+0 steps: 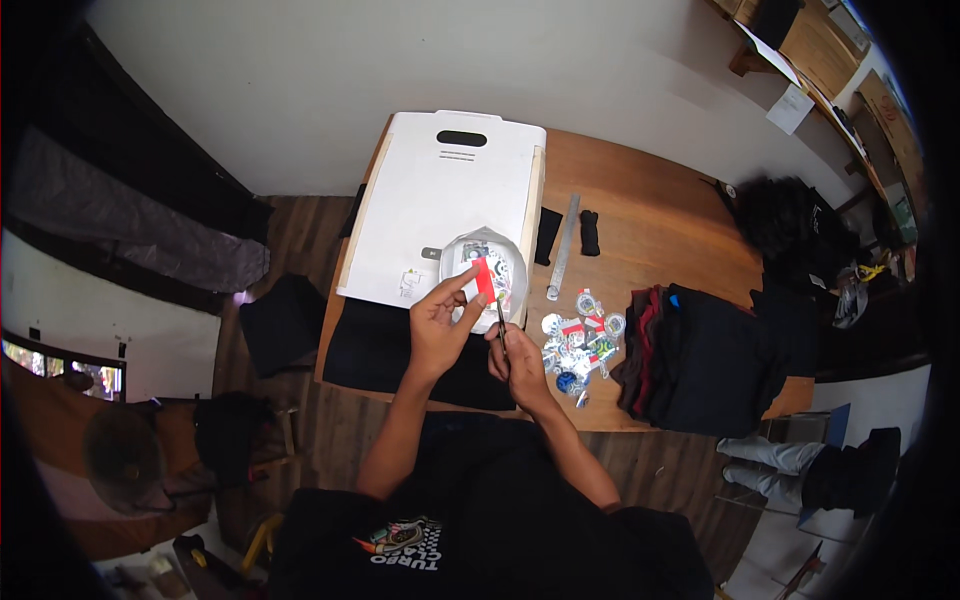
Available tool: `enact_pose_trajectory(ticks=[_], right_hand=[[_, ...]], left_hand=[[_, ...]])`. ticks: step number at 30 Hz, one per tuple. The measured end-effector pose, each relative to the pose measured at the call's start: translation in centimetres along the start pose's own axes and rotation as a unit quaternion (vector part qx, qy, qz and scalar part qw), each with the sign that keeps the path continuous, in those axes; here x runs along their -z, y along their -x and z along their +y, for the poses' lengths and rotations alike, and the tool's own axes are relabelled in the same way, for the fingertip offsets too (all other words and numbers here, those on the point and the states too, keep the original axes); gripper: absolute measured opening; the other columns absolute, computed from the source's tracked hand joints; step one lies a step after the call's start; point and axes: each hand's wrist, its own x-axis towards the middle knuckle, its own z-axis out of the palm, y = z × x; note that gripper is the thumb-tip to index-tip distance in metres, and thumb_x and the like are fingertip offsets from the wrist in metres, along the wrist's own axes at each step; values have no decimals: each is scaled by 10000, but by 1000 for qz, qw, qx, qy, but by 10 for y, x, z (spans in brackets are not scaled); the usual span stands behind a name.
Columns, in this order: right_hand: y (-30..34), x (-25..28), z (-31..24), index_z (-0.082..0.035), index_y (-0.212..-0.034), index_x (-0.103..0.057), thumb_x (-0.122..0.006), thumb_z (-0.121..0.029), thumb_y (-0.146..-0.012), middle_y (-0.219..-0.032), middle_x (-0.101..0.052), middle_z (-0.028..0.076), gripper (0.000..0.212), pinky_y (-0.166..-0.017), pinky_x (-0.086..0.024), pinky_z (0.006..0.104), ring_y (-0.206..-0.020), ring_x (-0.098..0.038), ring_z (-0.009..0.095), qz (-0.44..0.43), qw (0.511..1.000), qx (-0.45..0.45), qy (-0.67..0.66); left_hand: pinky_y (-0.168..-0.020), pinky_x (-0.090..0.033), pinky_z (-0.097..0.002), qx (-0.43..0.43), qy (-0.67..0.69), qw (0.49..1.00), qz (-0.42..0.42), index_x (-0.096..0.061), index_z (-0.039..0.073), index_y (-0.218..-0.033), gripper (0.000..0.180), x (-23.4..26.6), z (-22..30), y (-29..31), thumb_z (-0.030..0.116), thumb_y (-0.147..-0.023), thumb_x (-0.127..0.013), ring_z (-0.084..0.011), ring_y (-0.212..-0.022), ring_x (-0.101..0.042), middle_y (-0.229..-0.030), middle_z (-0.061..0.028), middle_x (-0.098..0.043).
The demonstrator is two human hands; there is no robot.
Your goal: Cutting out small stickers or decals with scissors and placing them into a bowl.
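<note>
My left hand pinches a small red and white sticker between thumb and fingers. In my right hand is a pair of scissors, its blades pointing up at the sticker's lower right side. Whether the blades touch the sticker is too small to tell. Both hands are over the near edge of a round whitish bowl, which holds more printed stickers, partly hidden by my left hand. To the right of my right hand, a loose heap of cut-out stickers, many of them round, lies on the wooden table.
A large white panel with a slot lies behind the bowl. Right of it are a metal ruler and a black rolled cloth. A stack of folded dark clothes stands at the right. Another person's light trousers show at the far right.
</note>
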Motion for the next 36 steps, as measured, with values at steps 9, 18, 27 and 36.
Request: enact_pose_trajectory(ticks=[9,18,27,36], right_hand=[[-2,2,-5,-2,-1116,-493,-312,-323,-1100,-609,-390,11,369,-495,-329,223,-498,-355,83,15,999,-43,2],[-5,6,3,-8,-1123,-479,-271,-307,-1107,-609,-417,12,365,-484,-344,228,-453,-349,88,-25,997,-30,-62],[-6,-3,-16,-21,-1123,-472,-241,-359,-1107,-602,-413,30,409,-462,-346,233,-469,-394,113,-4,1000,-30,0],[-4,-11,-21,-24,-1131,-458,-258,-336,-1105,-599,-394,33,372,-465,-354,245,-455,-385,114,0,999,-40,-19]], left_hand=[[-768,-453,-188,-28,-11,1000,4,-624,-33,-1297,444,1,-1,-4,-102,-864,-699,-52,-825,-507,-1064,-43,-632],[-773,-453,-183,-47,-18,999,-6,-622,-27,-1302,453,-3,12,-8,-100,-862,-701,-47,-826,-497,-1092,-43,-623],[-785,-462,-191,-33,-2,999,-9,-613,-26,-1313,459,-2,9,-9,-102,-867,-694,-49,-834,-508,-1127,-62,-636],[-774,-470,-201,-31,-4,999,-23,-577,-37,-1346,506,-1,11,-8,-120,-859,-688,-51,-808,-555,-1098,-69,-646]])
